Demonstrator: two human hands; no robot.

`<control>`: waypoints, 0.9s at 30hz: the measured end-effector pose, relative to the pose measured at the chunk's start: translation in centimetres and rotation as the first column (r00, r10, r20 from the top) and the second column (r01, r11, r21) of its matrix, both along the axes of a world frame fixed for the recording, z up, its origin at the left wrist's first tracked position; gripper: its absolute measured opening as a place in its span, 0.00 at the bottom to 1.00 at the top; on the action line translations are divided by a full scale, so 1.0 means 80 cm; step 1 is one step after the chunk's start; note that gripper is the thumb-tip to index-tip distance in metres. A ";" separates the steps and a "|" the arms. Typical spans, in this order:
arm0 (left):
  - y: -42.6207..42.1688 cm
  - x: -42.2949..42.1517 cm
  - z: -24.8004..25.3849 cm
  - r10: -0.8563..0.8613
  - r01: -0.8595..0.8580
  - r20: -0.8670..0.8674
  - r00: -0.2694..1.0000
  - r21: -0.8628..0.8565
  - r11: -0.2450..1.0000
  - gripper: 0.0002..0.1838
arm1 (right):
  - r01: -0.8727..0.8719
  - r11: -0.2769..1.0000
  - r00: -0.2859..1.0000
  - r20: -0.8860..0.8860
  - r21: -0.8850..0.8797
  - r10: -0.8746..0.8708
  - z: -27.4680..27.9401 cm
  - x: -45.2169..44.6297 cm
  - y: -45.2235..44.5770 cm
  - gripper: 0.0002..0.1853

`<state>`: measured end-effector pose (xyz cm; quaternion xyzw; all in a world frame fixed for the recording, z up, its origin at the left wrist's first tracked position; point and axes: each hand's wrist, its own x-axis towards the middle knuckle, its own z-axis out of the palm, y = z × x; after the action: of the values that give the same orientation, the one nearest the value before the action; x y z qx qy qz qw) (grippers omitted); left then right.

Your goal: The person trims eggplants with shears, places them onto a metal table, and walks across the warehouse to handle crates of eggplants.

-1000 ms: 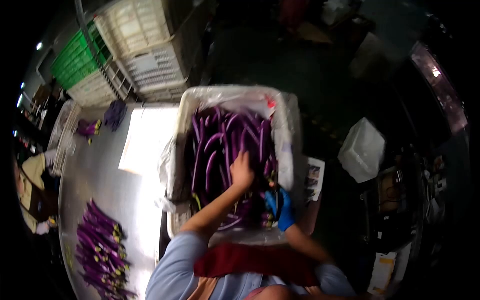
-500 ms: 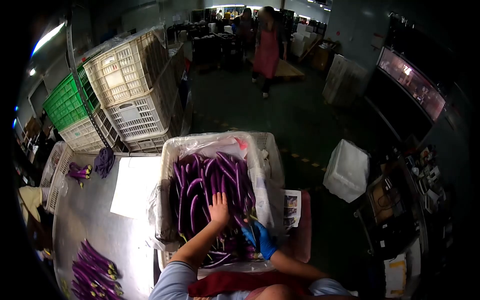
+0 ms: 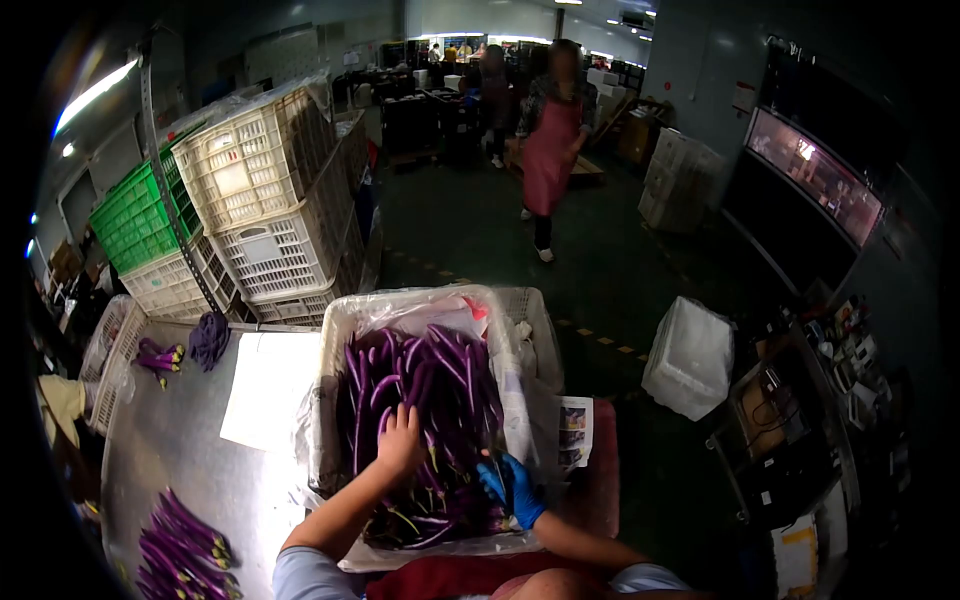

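One left grip (image 3: 400, 446) and one right grip (image 3: 517, 488) overlie one crate (image 3: 513, 402) of eggplants (image 3: 462, 382).

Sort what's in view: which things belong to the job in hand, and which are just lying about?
In the job:
left hand
blue-gloved right hand
eggplants
lined crate
probably the eggplant pile at left

Apparently lying about:
purple cloth
stacked crates
white sheet
white block

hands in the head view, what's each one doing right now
Left hand: fingers on the eggplants; whether it grips one cannot be told.
Right hand, blue-gloved: closed on a dark tool, kind unclear.
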<state>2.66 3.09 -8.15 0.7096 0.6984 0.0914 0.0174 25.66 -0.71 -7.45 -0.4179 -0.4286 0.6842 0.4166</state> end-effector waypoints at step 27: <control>-0.052 -0.004 0.037 0.363 0.198 0.761 -0.538 -0.304 0.932 0.17 | -0.071 0.996 0.997 -0.016 -0.055 0.071 0.015 -0.014 -0.003 0.22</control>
<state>2.36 -1.07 -5.19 0.1753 0.3803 0.5496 0.7229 24.54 -0.93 -6.27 -0.4090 -0.4210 0.7131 0.3833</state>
